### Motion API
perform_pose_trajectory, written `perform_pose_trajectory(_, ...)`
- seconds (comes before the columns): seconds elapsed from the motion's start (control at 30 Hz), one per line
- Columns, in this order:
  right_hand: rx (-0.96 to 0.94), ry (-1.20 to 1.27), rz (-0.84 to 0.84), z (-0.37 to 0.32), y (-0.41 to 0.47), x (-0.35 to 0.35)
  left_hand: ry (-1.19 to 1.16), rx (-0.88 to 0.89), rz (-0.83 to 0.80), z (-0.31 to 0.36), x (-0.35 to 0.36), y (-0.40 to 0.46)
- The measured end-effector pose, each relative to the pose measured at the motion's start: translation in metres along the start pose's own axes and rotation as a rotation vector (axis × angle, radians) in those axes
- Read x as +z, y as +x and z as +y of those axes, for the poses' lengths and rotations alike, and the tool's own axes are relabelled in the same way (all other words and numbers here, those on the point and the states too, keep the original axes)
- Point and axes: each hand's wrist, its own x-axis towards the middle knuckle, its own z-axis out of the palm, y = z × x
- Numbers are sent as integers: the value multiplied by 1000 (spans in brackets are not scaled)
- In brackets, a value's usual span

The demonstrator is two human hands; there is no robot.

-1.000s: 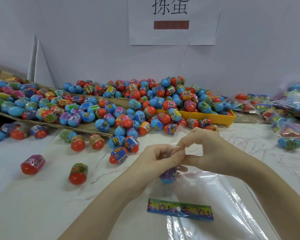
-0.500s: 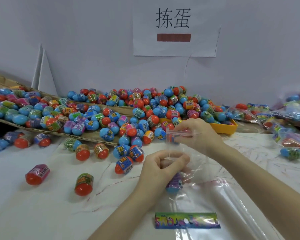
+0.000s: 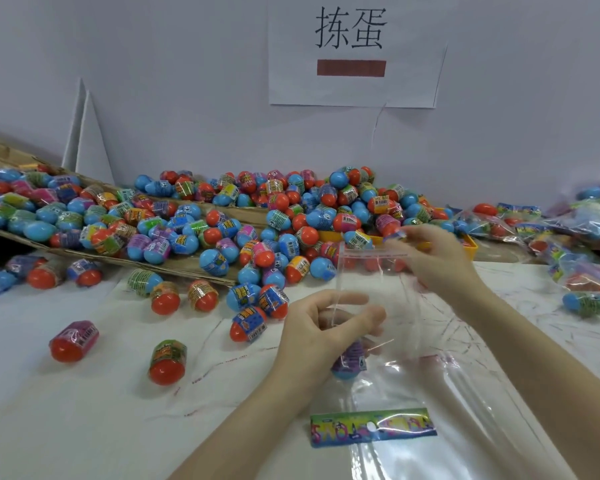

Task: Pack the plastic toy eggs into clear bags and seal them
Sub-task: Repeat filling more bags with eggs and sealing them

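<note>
Clear bag (image 3: pixel 374 289), centre frame: upright, long axis vertical, mouth on top. Right hand (image 3: pixel 433 258) pinches the top right edge; left hand (image 3: pixel 323 327) grips the lower left side, directly above an egg (image 3: pixel 349 362).

The left hand (image 3: pixel 321 332) covers most of a purple-wrapped egg (image 3: pixel 350 362), leaving only its lower end showing. Far right, the filled bags (image 3: pixel 582 233) run off the edge, and the cardboard tray (image 3: pixel 11 150) far left is cut off too.
</note>
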Motion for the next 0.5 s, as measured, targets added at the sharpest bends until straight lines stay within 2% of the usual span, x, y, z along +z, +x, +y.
perform_pose_trajectory(0.03,65,174,20,-3,-5,-9,-3,3,2,1,1,0)
perform_pose_trajectory(0.1,88,369,51,-13,-16,-27,-6,14,9,3,3,-1)
perform_pose_trajectory(0.17,13,508,70,-30,-25,-40,11,32,25,3,4,-3)
perform_pose_trajectory(0.23,-103,547,45,-47,-35,-49,44,51,34,3,5,-4)
perform_pose_trajectory(0.3,-215,453,-50,-61,-47,-51,79,68,32,4,6,-5)
perform_pose_trajectory(0.4,-391,37,-159,-64,-60,-46,128,92,33,3,7,-5)
perform_pose_trajectory(0.5,-506,-270,-170,-62,-62,-46,141,113,29,3,8,-7)
